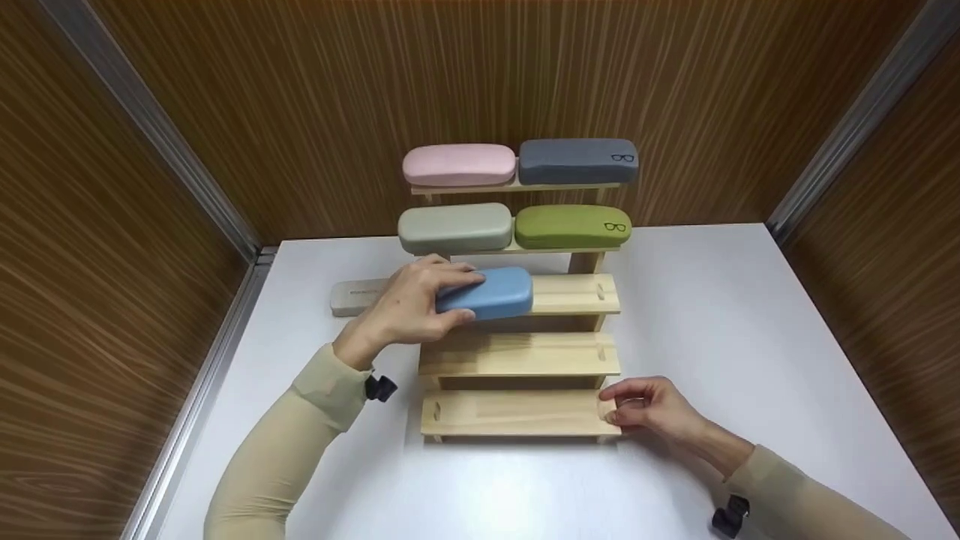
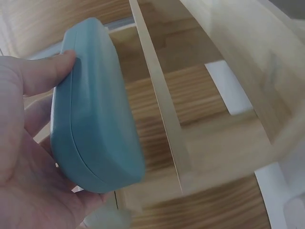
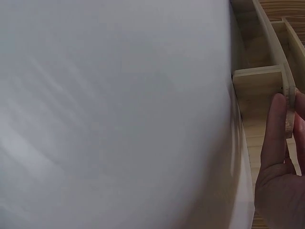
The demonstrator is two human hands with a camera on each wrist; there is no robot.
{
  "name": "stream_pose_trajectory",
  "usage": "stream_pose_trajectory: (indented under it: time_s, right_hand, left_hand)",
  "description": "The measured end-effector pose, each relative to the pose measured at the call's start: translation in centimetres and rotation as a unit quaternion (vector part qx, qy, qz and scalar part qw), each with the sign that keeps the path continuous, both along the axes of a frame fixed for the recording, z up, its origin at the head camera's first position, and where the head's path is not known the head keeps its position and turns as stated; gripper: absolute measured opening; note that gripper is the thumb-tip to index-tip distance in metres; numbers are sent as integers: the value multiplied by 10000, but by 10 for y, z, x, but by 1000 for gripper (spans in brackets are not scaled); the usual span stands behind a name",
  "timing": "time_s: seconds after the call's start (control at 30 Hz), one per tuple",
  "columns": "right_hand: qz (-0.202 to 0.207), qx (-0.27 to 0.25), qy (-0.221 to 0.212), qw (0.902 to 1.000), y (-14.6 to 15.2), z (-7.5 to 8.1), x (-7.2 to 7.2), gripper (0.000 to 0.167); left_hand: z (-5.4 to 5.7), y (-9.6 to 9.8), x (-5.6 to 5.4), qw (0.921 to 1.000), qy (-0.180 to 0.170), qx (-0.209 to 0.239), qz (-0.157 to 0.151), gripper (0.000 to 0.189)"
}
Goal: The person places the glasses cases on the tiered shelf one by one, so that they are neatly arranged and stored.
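Observation:
My left hand (image 1: 411, 300) grips a blue glasses case (image 1: 496, 292) at the left part of the middle tier of a stepped wooden rack (image 1: 517, 414). In the left wrist view the thumb presses one side of the blue case (image 2: 93, 109), with fingers behind it. Whether the case touches the tier I cannot tell. At the rack's front right corner, my right hand (image 1: 660, 414) pinches the end of the lowest tier between thumb and fingers. The right wrist view shows that hand (image 3: 281, 191) holding the board's edge (image 3: 289, 112).
Pink (image 1: 459, 163) and dark blue-grey (image 1: 577, 161) cases stand on the top tier. Pale grey-green (image 1: 454, 227) and green (image 1: 573, 226) cases sit one tier below. Left of the rack lies a beige case (image 1: 354, 297), partly behind my left hand. Wood-grain panels (image 1: 517, 75) enclose the white table (image 1: 697, 300).

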State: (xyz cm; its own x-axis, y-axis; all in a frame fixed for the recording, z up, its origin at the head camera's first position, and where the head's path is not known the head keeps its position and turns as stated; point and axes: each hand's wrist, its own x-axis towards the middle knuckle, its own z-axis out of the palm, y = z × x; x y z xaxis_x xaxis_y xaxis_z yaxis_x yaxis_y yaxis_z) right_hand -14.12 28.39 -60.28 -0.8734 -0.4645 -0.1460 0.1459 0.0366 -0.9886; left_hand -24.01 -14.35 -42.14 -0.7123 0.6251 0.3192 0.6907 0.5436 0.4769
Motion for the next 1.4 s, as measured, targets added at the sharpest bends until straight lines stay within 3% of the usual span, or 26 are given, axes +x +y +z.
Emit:
stream_pose_trajectory:
  time_s: [0.23,0.47,0.67,0.87,1.1,1.4]
  right_hand:
    - [27,68,117,9999,0,-1,-1,47]
    - [-3,-26,-82,10000,1,1,0,44]
    - [-3,-24,-72,10000,1,2,0,42]
    - [23,-3,-44,10000,0,2,0,43]
    - [-30,66,-102,9999,0,2,0,47]
    - [-21,51,-68,10000,0,1,0,48]
  left_hand:
    - [1,23,-4,9998,16,-111,-179,55]
    - [0,43,-7,9994,91,-216,-257,56]
    - [-2,64,-10,9992,-109,-180,-347,56]
    - [-2,85,-11,9984,-364,-231,-357,59]
    - [-2,107,-12,9980,-207,-536,-274,59]
    - [-7,129,-15,9957,-266,-875,-164,59]
